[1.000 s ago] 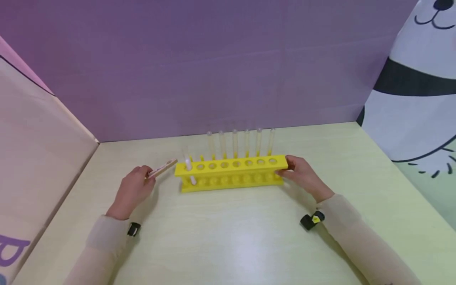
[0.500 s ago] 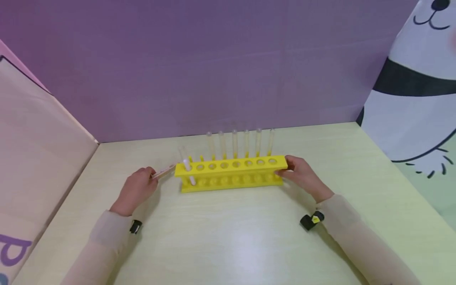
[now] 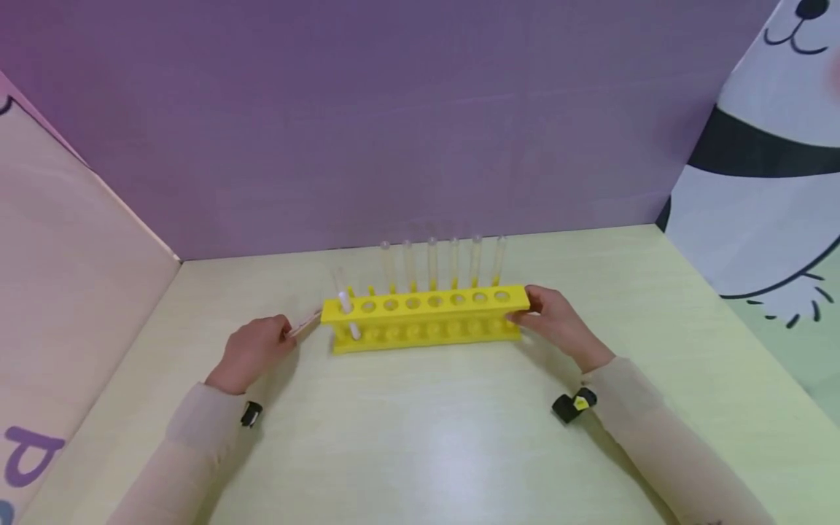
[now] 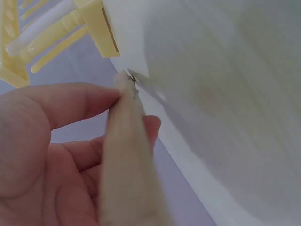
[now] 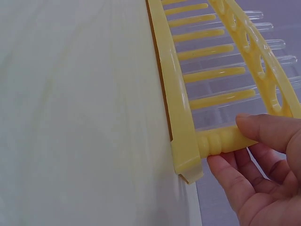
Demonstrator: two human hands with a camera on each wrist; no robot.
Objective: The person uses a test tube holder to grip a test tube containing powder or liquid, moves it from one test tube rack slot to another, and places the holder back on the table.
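Note:
A yellow test tube rack [image 3: 426, 310] stands on the table. One test tube with white contents [image 3: 345, 300] leans in its leftmost hole. Several clear tubes [image 3: 454, 262] sit upside down on the pegs behind. Left of the rack, my left hand [image 3: 252, 354] pinches a wooden test tube clamp [image 4: 127, 165] between thumb and fingers. The clamp's far end points at the rack's left end; from the head view I cannot tell whether they touch. My right hand [image 3: 558, 328] grips the rack's right end post [image 5: 221, 141], thumb on one side and fingers on the other.
The pale table [image 3: 420, 437] extends in front of the rack and to both sides. A purple backdrop [image 3: 394, 131] rises behind it, with a white panel [image 3: 65, 240] at left and a printed animal figure [image 3: 768, 226] at right.
My left hand has shifted slightly right and turned the clamp, which now shows a thinner edge close to the rack. The white-filled tube has tilted a little. My right hand stays put.

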